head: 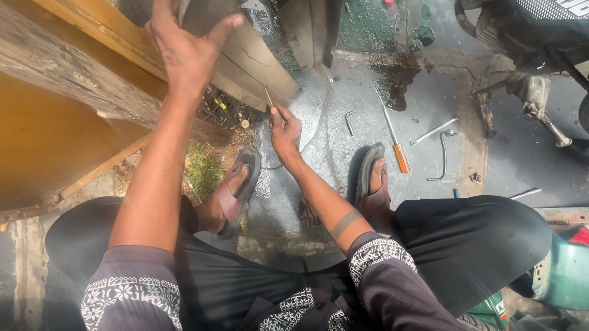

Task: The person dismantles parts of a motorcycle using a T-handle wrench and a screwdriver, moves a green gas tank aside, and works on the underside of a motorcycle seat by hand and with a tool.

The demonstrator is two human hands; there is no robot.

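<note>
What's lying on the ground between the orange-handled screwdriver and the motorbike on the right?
In the head view, two bent metal rods lie on the wet concrete between the screwdriver and the motorbike; nothing else sits there.

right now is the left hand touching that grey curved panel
Touching. The head view shows the left hand pressed flat against the grey curved panel, fingers spread, with no gap visible between palm and surface.

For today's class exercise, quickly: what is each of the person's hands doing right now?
Left hand: open, fingers spread, pressed against the cracked grey panel.
Right hand: closed, pinching a thin metal tool at the panel's edge.
</note>
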